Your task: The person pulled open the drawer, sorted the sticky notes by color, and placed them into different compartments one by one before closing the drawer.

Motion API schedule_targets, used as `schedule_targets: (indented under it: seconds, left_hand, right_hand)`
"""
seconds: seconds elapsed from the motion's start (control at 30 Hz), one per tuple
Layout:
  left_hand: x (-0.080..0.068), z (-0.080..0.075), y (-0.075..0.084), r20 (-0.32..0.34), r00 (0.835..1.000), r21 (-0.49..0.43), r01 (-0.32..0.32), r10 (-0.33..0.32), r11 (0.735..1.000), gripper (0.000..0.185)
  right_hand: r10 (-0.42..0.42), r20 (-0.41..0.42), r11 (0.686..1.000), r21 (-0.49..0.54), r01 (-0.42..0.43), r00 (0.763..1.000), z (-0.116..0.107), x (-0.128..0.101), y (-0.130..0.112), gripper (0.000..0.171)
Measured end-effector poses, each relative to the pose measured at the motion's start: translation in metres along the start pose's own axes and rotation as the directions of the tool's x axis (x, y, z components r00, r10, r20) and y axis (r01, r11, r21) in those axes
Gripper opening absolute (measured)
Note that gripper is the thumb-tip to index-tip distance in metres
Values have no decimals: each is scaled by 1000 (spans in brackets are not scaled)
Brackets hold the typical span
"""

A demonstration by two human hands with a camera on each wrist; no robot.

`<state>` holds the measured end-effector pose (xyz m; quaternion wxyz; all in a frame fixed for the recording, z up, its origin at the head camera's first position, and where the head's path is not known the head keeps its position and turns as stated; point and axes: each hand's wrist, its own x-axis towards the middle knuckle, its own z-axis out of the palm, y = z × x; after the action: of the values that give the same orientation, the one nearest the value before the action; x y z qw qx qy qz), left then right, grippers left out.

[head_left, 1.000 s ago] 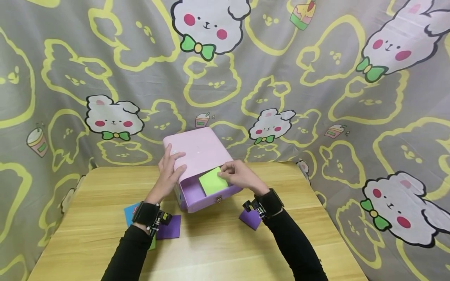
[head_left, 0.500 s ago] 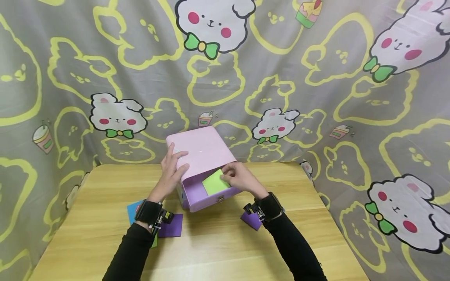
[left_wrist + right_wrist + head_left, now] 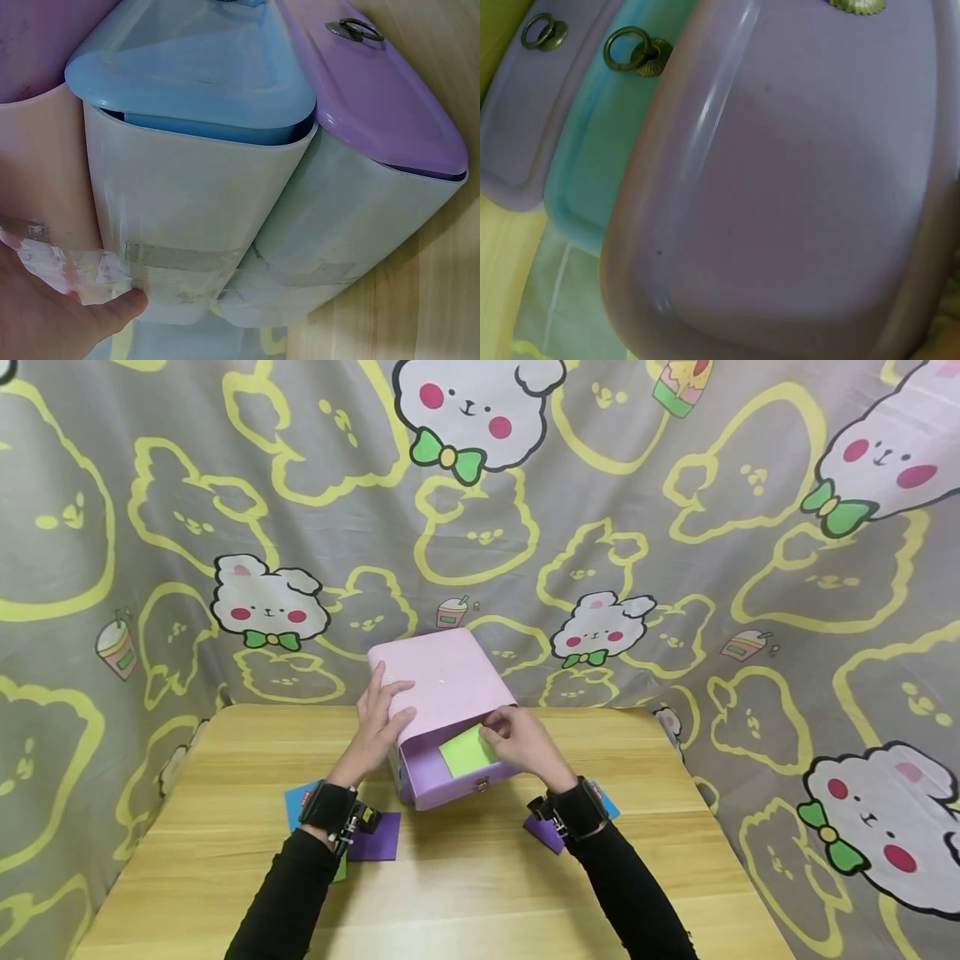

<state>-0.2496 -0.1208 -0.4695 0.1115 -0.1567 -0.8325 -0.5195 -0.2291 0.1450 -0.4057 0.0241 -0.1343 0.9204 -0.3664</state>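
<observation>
A small drawer cabinet with a pink top (image 3: 442,672) sits on the table, its upper purple drawer (image 3: 442,795) pulled out. My left hand (image 3: 375,722) rests on the cabinet's left edge, fingers spread over the top; its thumb (image 3: 124,309) shows beside the casing in the left wrist view. Inside the drawer lies a lime-green square sheet (image 3: 465,753), tilted. My right hand (image 3: 525,743) pinches that sheet at its upper right edge. Below the pulled-out drawer, a blue drawer (image 3: 592,165) and another purple drawer (image 3: 525,120) with ring pulls are closed.
Left of the cabinet, a purple square (image 3: 378,837), a blue piece (image 3: 297,802) and a green piece (image 3: 341,870) lie partly under my left wrist. Near my right wrist are another purple piece (image 3: 543,833) and a blue one (image 3: 606,800). A patterned curtain (image 3: 480,552) hangs behind the table.
The head view has swung slightly left, shifting the scene right. The green sheet sits a little lower in the drawer, still in my right fingers. My left hand keeps its place on the cabinet.
</observation>
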Motion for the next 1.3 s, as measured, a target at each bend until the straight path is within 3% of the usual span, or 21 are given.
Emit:
schedule_targets:
  seconds: [0.27, 0.6, 1.13, 1.3]
  left_hand:
    - [0, -2, 0, 8, 1000, -3, 14, -14, 1000, 47]
    - [0, -1, 1, 10, 999, -6, 30, -30, 1000, 47]
    - [-2, -1, -4, -12, 1000, -13, 19, -19, 1000, 46]
    - [0, 1, -2, -13, 1000, -18, 11, -11, 1000, 45]
  right_hand:
    - [7, -44, 997, -73, -10, 999, 2, -2, -3, 17]
    - [-10, -47, 996, -85, 6, 999, 0, -2, -3, 18]
    - [-194, 24, 980, -52, 195, 981, -15, -2, -21, 11]
    - [-196, 6, 976, -93, 195, 981, -21, 2, -29, 14]
